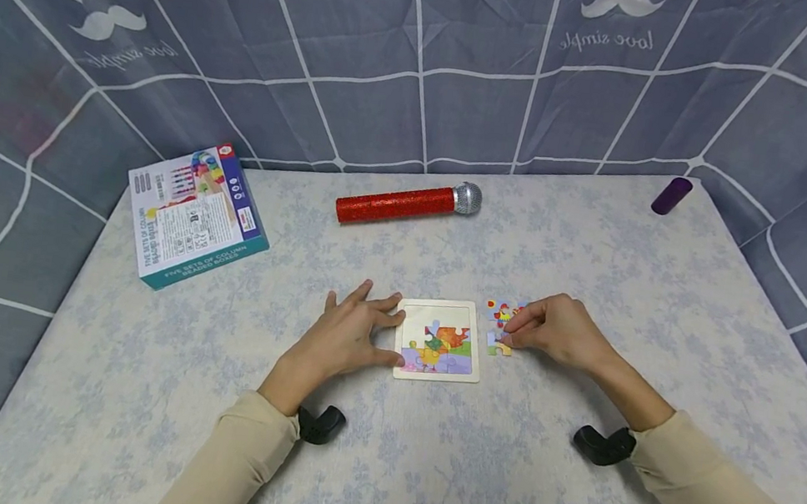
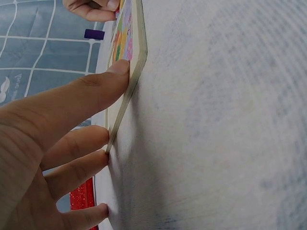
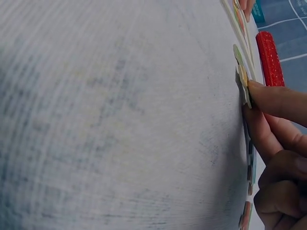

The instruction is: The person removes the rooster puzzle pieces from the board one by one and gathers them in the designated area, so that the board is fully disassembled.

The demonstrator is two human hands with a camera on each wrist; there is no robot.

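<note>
A square wooden puzzle board [image 1: 416,319] with a pale rim lies on the table, partly filled with coloured pieces in its lower and right parts. My left hand [image 1: 348,336] rests at its left side, fingers spread; in the left wrist view the thumb [image 2: 103,88] touches the rim. To the right of the board, my right hand [image 1: 563,332] pinches a jigsaw piece [image 3: 243,79] between thumb and finger, one edge tipped up from the table. Other loose puzzle pieces [image 1: 495,307] lie beside that hand, partly hidden under its fingers.
A red glittery microphone [image 1: 397,205] lies behind the board. At the back left sits a bead toy box [image 1: 200,214], and a small purple cylinder [image 1: 671,196] is at the back right. A grey checked curtain [image 1: 367,54] hangs behind the table.
</note>
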